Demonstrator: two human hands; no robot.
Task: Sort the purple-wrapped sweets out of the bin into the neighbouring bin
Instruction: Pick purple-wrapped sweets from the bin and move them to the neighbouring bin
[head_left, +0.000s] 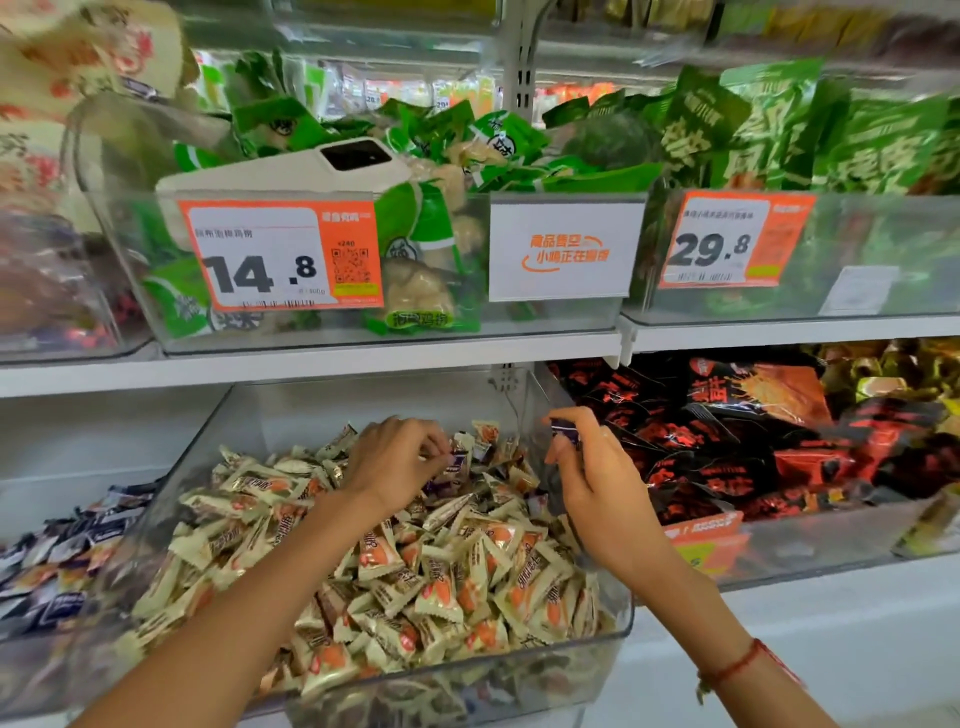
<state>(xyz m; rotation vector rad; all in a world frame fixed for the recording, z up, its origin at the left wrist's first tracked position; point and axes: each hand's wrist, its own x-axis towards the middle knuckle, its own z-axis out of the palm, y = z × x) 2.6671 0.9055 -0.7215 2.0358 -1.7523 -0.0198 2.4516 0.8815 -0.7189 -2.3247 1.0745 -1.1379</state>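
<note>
A clear plastic bin (613, 631) on the lower shelf is heaped with cream-and-orange wrapped sweets (457, 566). My left hand (395, 462) reaches into the back of the heap and pinches a purple-wrapped sweet (457, 460). My right hand (587, 467) is raised at the bin's right wall and pinches another purple-wrapped sweet (565, 430) between thumb and fingers. More purple wrappers (441, 486) show among the cream ones near my left hand. The neighbouring bin to the left (57, 561) holds dark purple and white wrapped sweets.
To the right a bin (810, 551) holds black-and-red snack packs (748, 441). The shelf above carries bins of green packets (426, 244), a white phone (311, 166) and orange price tags (280, 254). The upper shelf edge (332, 358) runs just above my hands.
</note>
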